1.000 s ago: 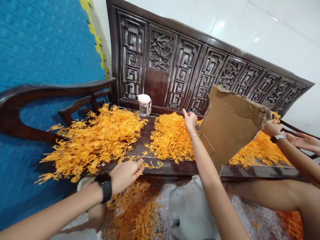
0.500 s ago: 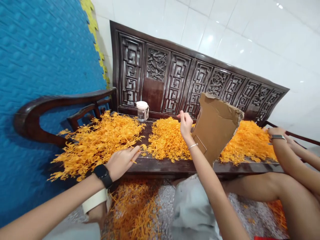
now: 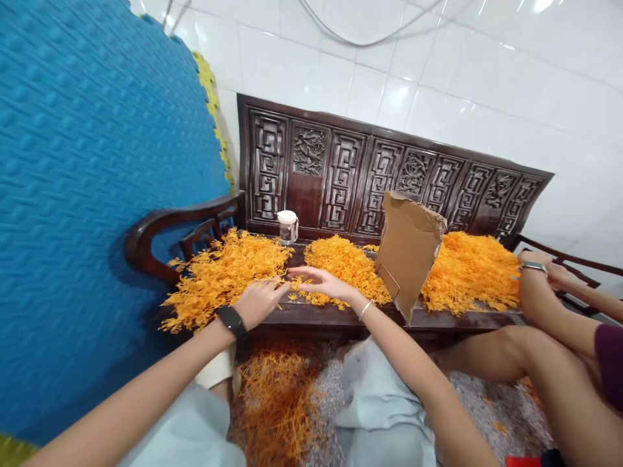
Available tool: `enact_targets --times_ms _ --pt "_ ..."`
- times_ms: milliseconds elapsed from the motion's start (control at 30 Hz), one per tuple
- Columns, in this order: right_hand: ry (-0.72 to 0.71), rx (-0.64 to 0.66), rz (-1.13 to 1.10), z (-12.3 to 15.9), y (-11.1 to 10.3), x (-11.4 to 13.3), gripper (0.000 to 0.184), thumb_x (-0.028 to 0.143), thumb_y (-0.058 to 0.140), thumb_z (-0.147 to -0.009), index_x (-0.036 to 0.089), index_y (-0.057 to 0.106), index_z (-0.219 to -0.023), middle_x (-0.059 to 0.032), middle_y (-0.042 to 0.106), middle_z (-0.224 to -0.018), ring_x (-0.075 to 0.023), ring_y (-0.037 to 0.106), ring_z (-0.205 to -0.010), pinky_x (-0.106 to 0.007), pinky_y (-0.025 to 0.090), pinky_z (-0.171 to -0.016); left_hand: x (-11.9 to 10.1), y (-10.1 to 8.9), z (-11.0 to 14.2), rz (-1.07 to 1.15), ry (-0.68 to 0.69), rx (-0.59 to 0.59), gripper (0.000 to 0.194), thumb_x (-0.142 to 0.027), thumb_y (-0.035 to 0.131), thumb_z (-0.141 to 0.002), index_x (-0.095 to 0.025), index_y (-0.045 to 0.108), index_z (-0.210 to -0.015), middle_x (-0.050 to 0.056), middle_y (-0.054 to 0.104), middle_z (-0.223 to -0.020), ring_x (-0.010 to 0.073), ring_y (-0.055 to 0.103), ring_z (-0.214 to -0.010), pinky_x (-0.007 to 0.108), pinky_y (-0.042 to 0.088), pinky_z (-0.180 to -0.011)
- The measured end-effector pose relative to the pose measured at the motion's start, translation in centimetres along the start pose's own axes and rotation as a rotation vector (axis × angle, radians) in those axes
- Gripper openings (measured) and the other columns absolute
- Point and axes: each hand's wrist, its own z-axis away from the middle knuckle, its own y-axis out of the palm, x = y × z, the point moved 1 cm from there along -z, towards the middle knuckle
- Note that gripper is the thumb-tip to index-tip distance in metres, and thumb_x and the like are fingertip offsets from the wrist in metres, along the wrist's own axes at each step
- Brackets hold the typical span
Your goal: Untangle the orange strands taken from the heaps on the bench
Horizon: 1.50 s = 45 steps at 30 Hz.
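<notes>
My left hand (image 3: pixel 260 301) pinches a thin orange branched piece, its frilly head (image 3: pixel 295 283) showing past the fingertips. My right hand (image 3: pixel 324 285) reaches in from the other side, thumb and fingers stretched apart around that head; whether they touch it I cannot tell. Left of both hands lies a loose pile of orange branched pieces (image 3: pixel 228 272) on the dark wooden bench (image 3: pixel 335 331). Behind my right hand spreads a flatter heap of short orange bits (image 3: pixel 348 263).
A clear cup with a white lid (image 3: pixel 287 227) stands by the carved backrest. An upright cardboard sheet (image 3: pixel 409 253) separates the middle heap from another orange heap (image 3: pixel 470 272). At right are a co-worker's hands (image 3: pixel 540 266) and bare leg. Orange stems (image 3: pixel 277 402) lie below the bench.
My right hand has come down and left from near the cardboard to the piece in my left hand, its fingers opening out. The view has shifted and tilted.
</notes>
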Motion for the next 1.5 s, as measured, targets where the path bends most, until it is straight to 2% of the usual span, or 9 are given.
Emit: enact_targets --times_ms 100,200,433,600,700,833,1133,1300,1500 --pt "0.016 -0.035 -0.072 0.7 -0.5 0.6 0.032 0.035 0.059 -0.072 0.017 0.057 -0.099 -0.0034 0.058 -0.098 -0.012 0.053 -0.088 -0.027 0.04 -0.082 -0.8 -0.8 0.0 0.006 -0.029 -0.068 0.02 -0.019 0.041 -0.083 -0.017 0.056 -0.096 0.009 0.062 -0.083 0.0212 0.059 -0.074 0.03 0.045 -0.062" --pt "0.064 -0.117 -0.074 1.5 -1.6 0.7 0.025 0.032 0.065 -0.064 0.014 0.059 -0.081 -0.0005 0.058 -0.077 -0.0104 0.054 -0.073 -0.025 0.042 -0.073 -2.0 -1.8 -0.2 0.001 -0.028 -0.04 0.02 -0.021 0.038 -0.085 -0.018 0.056 -0.094 0.008 0.061 -0.078 0.0203 0.059 -0.07 0.029 0.044 -0.059" --pt "0.2 -0.045 0.016 2.9 -2.5 0.2 0.026 0.034 0.067 -0.059 0.014 0.059 -0.074 0.0 0.059 -0.074 -0.0113 0.054 -0.07 -0.024 0.042 -0.07 -4.4 -2.6 -1.2 0.089 0.001 0.12 0.029 -0.01 0.035 -0.082 -0.018 0.053 -0.103 0.011 0.06 -0.087 0.0221 0.059 -0.076 0.03 0.043 -0.061" --pt "0.234 -0.072 0.189 4.0 -3.2 -1.5 0.024 0.035 0.064 -0.062 0.013 0.06 -0.07 -0.0006 0.058 -0.068 -0.0105 0.051 -0.062 -0.023 0.04 -0.061 -4.5 -1.4 -1.8 0.183 -0.01 0.173 0.024 -0.02 0.034 -0.086 -0.016 0.053 -0.101 0.011 0.063 -0.084 0.0221 0.06 -0.071 0.029 0.043 -0.057" --pt "0.263 -0.191 0.239 4.3 -3.7 -2.6 0.016 0.028 0.061 -0.062 0.012 0.059 -0.067 -0.0009 0.058 -0.065 -0.0105 0.051 -0.061 -0.022 0.04 -0.06 -4.4 -1.1 -2.0 0.193 0.007 0.191 0.024 -0.028 0.036 -0.087 -0.018 0.056 -0.092 0.008 0.064 -0.075 0.0219 0.061 -0.066 0.028 0.042 -0.054" --pt "0.295 -0.446 0.367 3.5 -4.0 -3.9 0.008 0.019 0.054 -0.06 0.012 0.055 -0.057 0.0003 0.054 -0.056 -0.0097 0.049 -0.054 -0.021 0.038 -0.055 -4.9 -1.3 -2.1 0.202 -0.003 0.19 0.027 -0.033 0.034 -0.087 -0.018 0.057 -0.09 0.009 0.065 -0.073 0.0225 0.062 -0.065 0.028 0.042 -0.053" --pt "0.117 -0.816 0.684 -1.6 -2.9 -2.8 0.009 0.02 0.048 -0.063 0.015 0.049 -0.055 -0.0019 0.052 -0.059 -0.0124 0.046 -0.057 -0.025 0.035 -0.059 -5.4 -1.8 -3.3 0.256 -0.253 0.156 0.033 -0.028 0.023 -0.09 -0.015 0.052 -0.094 0.012 0.064 -0.068 0.0246 0.062 -0.066 0.032 0.043 -0.055" --pt "0.034 -1.023 0.699 -2.7 -2.9 -1.8 0.013 0.023 0.043 -0.067 0.015 0.05 -0.059 -0.0041 0.054 -0.062 -0.015 0.047 -0.06 -0.027 0.036 -0.062 -5.1 -2.8 -3.8 0.253 -0.348 0.136 0.034 -0.03 0.02 -0.09 -0.015 0.049 -0.097 0.012 0.063 -0.07 0.0228 0.062 -0.07 0.03 0.043 -0.058" --pt "-0.067 -1.149 0.615 -3.2 -2.2 -1.6 0.015 0.027 0.042 -0.068 0.016 0.049 -0.06 -0.0048 0.053 -0.064 -0.016 0.048 -0.063 -0.029 0.037 -0.065 -4.8 -3.3 -4.4 0.237 -0.368 0.129 0.034 -0.03 0.019 -0.09 -0.014 0.049 -0.098 0.012 0.063 -0.071 0.0226 0.062 -0.071 0.03 0.044 -0.058"
